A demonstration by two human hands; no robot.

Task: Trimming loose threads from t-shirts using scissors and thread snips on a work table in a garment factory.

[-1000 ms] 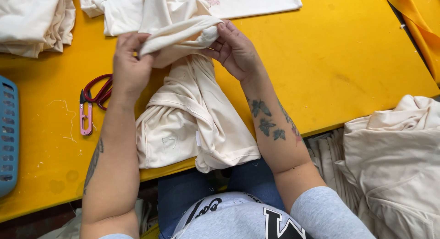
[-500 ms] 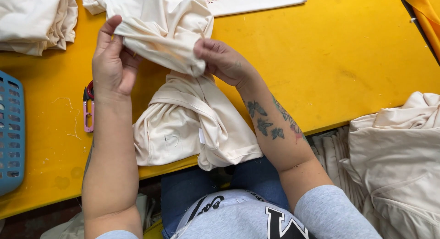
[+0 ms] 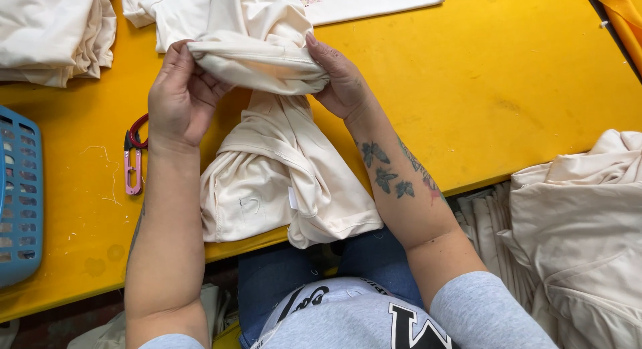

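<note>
1. Two bare hands at work over a yellow table point(image 3: 535, 88), both gripping one cream garment point(image 3: 281, 155) – seen from above.
2. Left hand point(image 3: 177, 98) clenched on the garment's bunched upper fold, fingers curled over its left end, thumb underneath.
3. Right hand point(image 3: 341, 81) clamped on the same fold's right end, fingertips on top, tattooed forearm angled back toward the body.
4. Upper part of the garment lifted off the table between the hands; lower part lying crumpled on the yellow surface, hem overhanging the near edge above blue jeans.
5. Small pink thread snips point(image 3: 132, 163) with a red loop – flat on the table just left of the left wrist, not touching it.
6. Blue plastic basket point(image 3: 17, 195) at the far left edge.
7. More cream fabric stacked at top left point(image 3: 53, 28), spread flat at top centre point(image 3: 374, 1), and heaped off the table at right point(image 3: 582, 215).
</note>
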